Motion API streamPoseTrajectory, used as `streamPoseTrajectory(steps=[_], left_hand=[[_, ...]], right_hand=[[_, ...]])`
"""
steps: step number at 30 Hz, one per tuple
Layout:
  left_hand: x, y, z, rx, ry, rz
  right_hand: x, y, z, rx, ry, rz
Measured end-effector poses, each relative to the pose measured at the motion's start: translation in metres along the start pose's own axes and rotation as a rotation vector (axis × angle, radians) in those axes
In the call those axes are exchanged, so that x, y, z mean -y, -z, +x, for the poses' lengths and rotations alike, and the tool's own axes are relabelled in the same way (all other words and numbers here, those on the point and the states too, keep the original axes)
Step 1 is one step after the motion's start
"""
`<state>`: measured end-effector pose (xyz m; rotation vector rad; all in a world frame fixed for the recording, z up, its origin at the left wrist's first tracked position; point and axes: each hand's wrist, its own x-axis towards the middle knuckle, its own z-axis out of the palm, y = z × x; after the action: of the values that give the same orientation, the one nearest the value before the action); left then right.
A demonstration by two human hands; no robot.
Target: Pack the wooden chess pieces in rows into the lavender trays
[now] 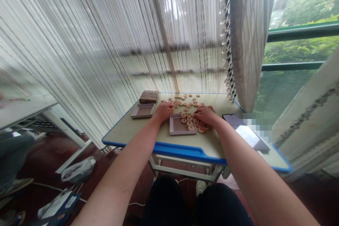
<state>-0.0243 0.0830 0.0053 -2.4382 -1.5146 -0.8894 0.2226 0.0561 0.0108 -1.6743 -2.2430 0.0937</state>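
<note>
Round wooden Chinese chess pieces (180, 103) with dark characters lie scattered over the middle and back of the desk. My left hand (163, 110) is closed, its fingertips on a piece (172, 109) near the left of the scatter. An open shallow box (176, 127) stands in front, with several pieces (190, 123) in rows along its right side. My right hand (205, 114) reaches to the back right corner of this box, fingers bent together around what appears to be a piece, mostly hidden. More pieces (201, 129) lie beneath and in front of that hand, against the box's right wall.
A second shallow tray (143, 111) and a brown printed box (149, 96) stand at the desk's back left. On the right lie a phone (230, 116) and a bright flat device (247, 136). A blue rim (177, 149) edges the desk. Striped curtains (185, 60) hang behind.
</note>
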Motion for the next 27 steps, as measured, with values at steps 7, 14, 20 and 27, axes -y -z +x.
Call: streamPoseTrajectory(steps=[7, 14, 20, 27], left_hand=[[-0.007, 0.003, 0.000, -0.047, 0.017, -0.028], [-0.033, 0.013, -0.004, 0.005, -0.126, -0.230], [-0.033, 0.013, -0.004, 0.000, -0.061, -0.231], [-0.032, 0.014, -0.003, -0.001, -0.090, -0.186]], right_hand=[[0.008, 0.000, -0.001, -0.231, -0.128, 0.491], [0.017, -0.005, 0.000, -0.090, 0.029, 1.013], [0.025, -0.002, -0.002, 0.012, 0.003, 1.162], [0.029, -0.002, -0.006, -0.065, 0.041, 0.837]])
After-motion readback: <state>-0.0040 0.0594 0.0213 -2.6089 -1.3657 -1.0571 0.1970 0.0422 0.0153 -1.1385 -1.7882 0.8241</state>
